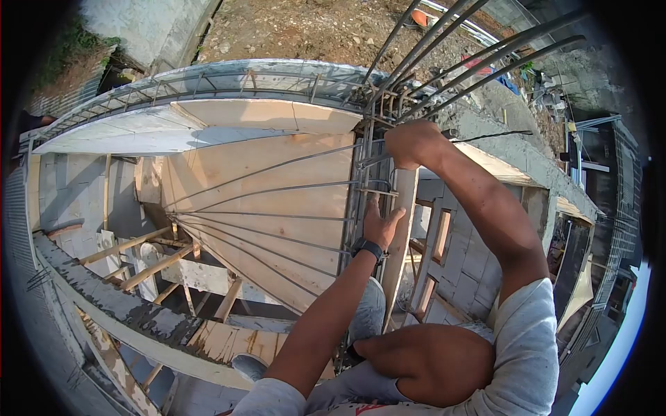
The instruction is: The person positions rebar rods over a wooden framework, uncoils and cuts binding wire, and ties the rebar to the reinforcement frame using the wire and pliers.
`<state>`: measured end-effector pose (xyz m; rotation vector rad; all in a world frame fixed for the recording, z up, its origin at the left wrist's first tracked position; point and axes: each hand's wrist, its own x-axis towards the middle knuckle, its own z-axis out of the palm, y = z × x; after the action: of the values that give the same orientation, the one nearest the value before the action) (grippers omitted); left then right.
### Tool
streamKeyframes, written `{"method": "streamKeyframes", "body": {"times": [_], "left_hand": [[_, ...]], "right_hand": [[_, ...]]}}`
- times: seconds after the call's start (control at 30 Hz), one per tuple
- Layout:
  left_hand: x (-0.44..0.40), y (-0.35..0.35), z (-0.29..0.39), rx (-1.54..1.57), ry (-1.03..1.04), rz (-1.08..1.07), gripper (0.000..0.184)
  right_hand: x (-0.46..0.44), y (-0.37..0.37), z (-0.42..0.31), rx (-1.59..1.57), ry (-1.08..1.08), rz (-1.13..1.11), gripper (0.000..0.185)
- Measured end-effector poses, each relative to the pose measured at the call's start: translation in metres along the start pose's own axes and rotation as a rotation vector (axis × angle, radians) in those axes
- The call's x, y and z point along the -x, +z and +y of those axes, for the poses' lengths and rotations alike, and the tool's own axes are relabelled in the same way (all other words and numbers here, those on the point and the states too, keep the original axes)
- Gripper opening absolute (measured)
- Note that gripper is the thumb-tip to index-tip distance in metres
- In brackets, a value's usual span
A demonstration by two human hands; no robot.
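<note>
My left hand (380, 225) reaches to the long rebar cage (357, 215), its fingers stretched upward and its thumb spread toward the wooden formwork board (401, 243). It touches the edge where cage and board meet. Higher up, my right hand (411, 143) is closed in a fist beside the top of the cage, near where several tall bars (479, 59) rise. What the fist holds, if anything, is hidden behind the back of the hand. Thin steel bars (277, 188) fan out from the cage across a plywood panel (267, 163) on the left.
A curved beam form with rebar (229, 75) runs along the far side. Below left, a concrete-topped wall (132, 298) and bamboo props (156, 267) surround a deep opening. Block walls (465, 267) drop away on the right. Rubble ground (291, 31) lies beyond.
</note>
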<state>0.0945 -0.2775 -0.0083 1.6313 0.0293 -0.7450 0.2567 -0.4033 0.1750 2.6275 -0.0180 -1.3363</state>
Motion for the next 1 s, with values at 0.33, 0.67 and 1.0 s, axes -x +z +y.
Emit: {"method": "streamKeyframes", "body": {"times": [0.33,0.67,1.0], "left_hand": [[-0.043,0.034,-0.021,0.410,-0.075,0.208,0.065],[-0.064,0.039,-0.031,0.341,-0.110,0.096,0.050],[-0.064,0.042,-0.035,0.257,-0.088,0.140,0.065]], "right_hand": [[-0.019,0.033,0.015,-0.101,0.023,0.006,0.022],[-0.044,0.048,0.015,-0.261,0.120,-0.037,0.020],[-0.020,0.096,0.019,-0.490,0.164,0.164,0.026]]}}
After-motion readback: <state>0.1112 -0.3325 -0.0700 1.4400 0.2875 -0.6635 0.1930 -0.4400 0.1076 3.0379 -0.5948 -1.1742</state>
